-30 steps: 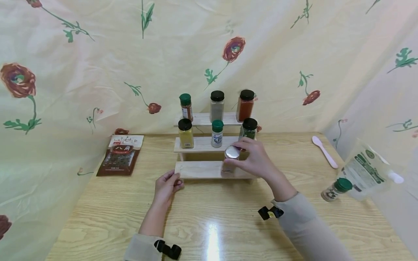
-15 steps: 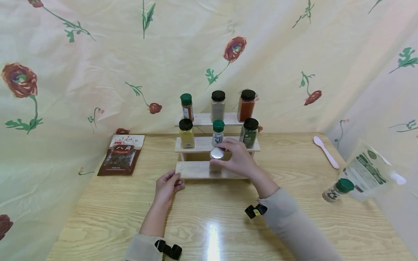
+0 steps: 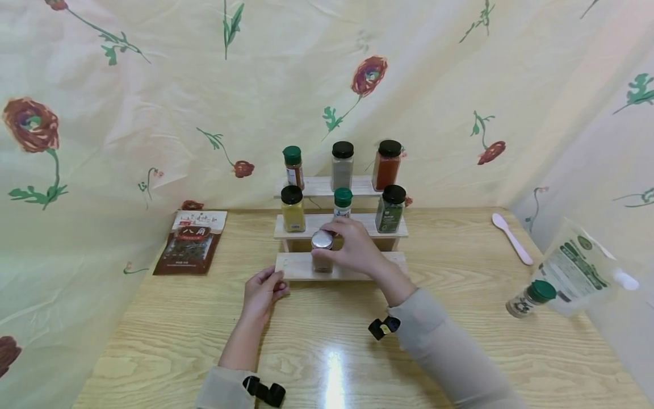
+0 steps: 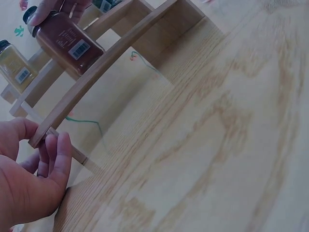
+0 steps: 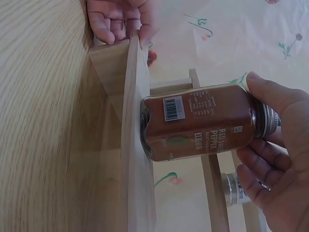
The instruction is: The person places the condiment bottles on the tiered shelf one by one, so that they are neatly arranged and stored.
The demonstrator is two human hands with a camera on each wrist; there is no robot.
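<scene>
My right hand [image 3: 355, 247] grips the neck of a square spice jar [image 5: 198, 123] with a silver lid and reddish-brown powder. Its label reads "RED SWEET PEPPER". The jar stands upright with its base at the bottom board of a three-tier wooden spice rack [image 3: 292, 267], left of that board's middle. At the board's left end, my left hand [image 3: 263, 292] pinches the edge between thumb and fingers. On the middle tier stand a yellow jar [image 3: 293, 217], a green-capped shaker [image 3: 343, 199] partly behind my right hand, and a jar of green herbs [image 3: 390, 213].
The top tier holds a green-capped shaker [image 3: 293, 167], a grey jar [image 3: 342, 167] and a red jar [image 3: 386, 167]. A brown spice packet [image 3: 189, 244] lies left. At right are a pink spoon [image 3: 512, 238], a clear pouch [image 3: 577, 267] and a tilted green-capped shaker [image 3: 531, 298].
My right hand has slid the silver-lidded jar leftward along the bottom tier, from right of middle to left of middle. The left hand has kept its hold on the board's end.
</scene>
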